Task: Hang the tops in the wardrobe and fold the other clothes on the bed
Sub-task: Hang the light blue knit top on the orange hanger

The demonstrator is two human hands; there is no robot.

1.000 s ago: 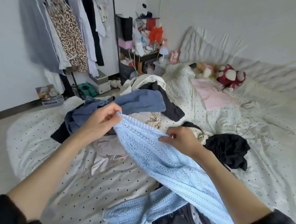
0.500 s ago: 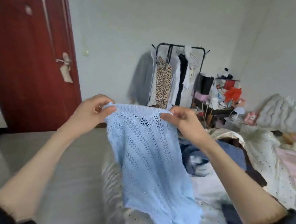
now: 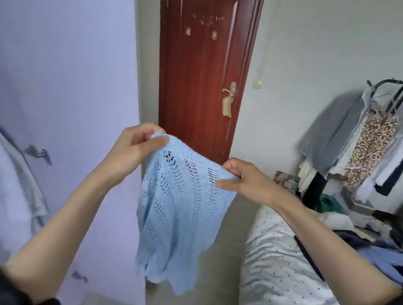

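- On the far left a pale lilac wardrobe (image 3: pixel 56 64) stands with a white garment (image 3: pixel 4 170) hanging at its front; I'd judge that is where tops are meant to go.
- The left hand (image 3: pixel 131 153) pinches one top corner of the light blue knit top (image 3: pixel 177 211), thumb against curled fingers, raised a little higher than the other corner.
- The top hangs free in the air between the wardrobe and the bed, stretched out along its upper edge, probably so its shape can be read before hanging.
- Behind it is a closed red-brown door (image 3: pixel 203 66).
- The right hand (image 3: pixel 247 181) nips the other corner the same way.
- Lower right, the dotted bed (image 3: pixel 282 270) carries the waiting clothes; a clothes rail (image 3: pixel 381 135) stands beyond.
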